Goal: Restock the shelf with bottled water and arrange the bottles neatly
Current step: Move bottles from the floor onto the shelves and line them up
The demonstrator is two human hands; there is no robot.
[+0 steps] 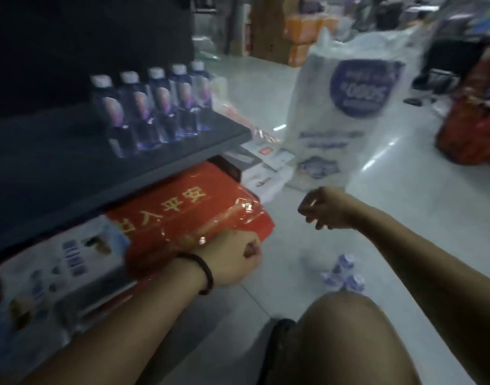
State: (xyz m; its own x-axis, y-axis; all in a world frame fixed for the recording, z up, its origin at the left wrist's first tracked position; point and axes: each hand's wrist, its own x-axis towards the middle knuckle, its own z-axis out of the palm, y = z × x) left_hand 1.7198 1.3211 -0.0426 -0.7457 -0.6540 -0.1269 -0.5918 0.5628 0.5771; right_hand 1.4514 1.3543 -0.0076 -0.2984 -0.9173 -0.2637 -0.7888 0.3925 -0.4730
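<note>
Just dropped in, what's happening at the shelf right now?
A person crouches by the dark shelf, where five water bottles stand in a row. A few loose bottles sit on the floor by their knee. The left hand is fisted at the red pack under the shelf; the right hand hangs curled in mid-air, apparently empty.

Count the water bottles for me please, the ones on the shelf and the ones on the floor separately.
Shelf bottles: 5
Floor bottles: 3 (blurred; more may be hidden behind the knee)
Total: 8 visible
</note>
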